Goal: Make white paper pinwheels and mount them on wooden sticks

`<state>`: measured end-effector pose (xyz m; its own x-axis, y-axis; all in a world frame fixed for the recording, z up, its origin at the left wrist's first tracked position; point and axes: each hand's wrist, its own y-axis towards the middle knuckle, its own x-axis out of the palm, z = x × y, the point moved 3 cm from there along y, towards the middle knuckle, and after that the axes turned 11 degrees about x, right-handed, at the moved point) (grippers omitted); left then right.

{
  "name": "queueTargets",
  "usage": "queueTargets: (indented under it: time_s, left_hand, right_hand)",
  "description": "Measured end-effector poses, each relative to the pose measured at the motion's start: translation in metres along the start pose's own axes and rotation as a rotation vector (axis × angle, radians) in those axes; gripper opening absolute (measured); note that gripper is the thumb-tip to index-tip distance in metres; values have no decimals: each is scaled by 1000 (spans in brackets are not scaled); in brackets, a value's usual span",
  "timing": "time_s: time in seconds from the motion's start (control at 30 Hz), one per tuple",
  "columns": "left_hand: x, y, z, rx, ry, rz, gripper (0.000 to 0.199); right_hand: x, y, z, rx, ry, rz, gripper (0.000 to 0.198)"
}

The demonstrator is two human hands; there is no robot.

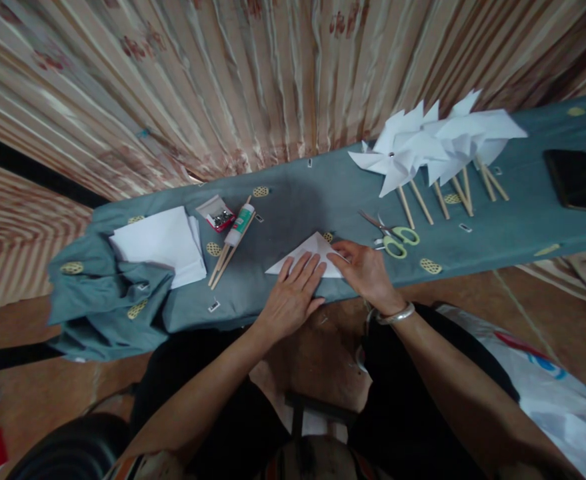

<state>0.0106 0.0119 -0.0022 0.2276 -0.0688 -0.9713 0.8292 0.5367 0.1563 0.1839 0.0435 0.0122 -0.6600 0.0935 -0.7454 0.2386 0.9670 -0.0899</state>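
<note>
A white paper (317,244) folded into a triangle lies near the front edge of the cloth-covered table (293,207), its peak pointing away from me. My left hand (293,293) rests flat over its left and middle part, fingers stretched out. At the right corner, my right hand (367,270) has thumb and fingers closed on the paper's edge; a silver bangle is on that wrist. Just right of this hand lie scissors (389,233) with light green handles, blades slightly apart. Some of the paper's lower edge is hidden under my hands.
Several white paper pinwheels (407,150) on wooden sticks lie back right, with a black phone (577,179) beyond. Leftward are a glue stick (240,225), wooden sticks (219,268), a small box of metal pins (217,215) and stacked white paper (160,243). Curtains (273,80) hang behind.
</note>
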Motion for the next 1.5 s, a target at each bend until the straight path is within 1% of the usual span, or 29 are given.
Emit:
queueTargets:
  time_s: [0.27, 0.37, 0.47, 0.63, 0.9, 1.07, 1.17, 1.33, 1.5]
  left_hand:
    - [-1, 1, 0, -2, -4, -24, 65]
    - [0, 1, -1, 3, 0, -20, 66]
    - [2, 1, -1, 5, 2, -17, 68]
    - [3, 0, -1, 8, 13, -12, 68]
    - [3, 1, -2, 7, -4, -20, 67]
    - [1, 2, -1, 7, -6, -26, 66]
    - [1, 2, -1, 9, 5, -29, 67]
    - [2, 1, -2, 9, 2, -22, 64]
    - [2, 2, -1, 10, 10, -32, 67]
  right_hand:
    - [2, 1, -1, 8, -85, 0, 24]
    - [2, -1, -3, -75, -158, 41, 25]
    - [2, -5, -6, -160, -272, 70, 30]
    - [0, -8, -8, -197, -368, 47, 33]
    - [2, -9, -6, -240, -386, 92, 37]
    - [2, -8, -6, -212, -394, 82, 33]
    - [2, -7, -6, -220, -379, 86, 33]
    - [2, -8, -6, -212, -370, 54, 34]
    - [-1, -12, -6, -276, -397, 116, 41]
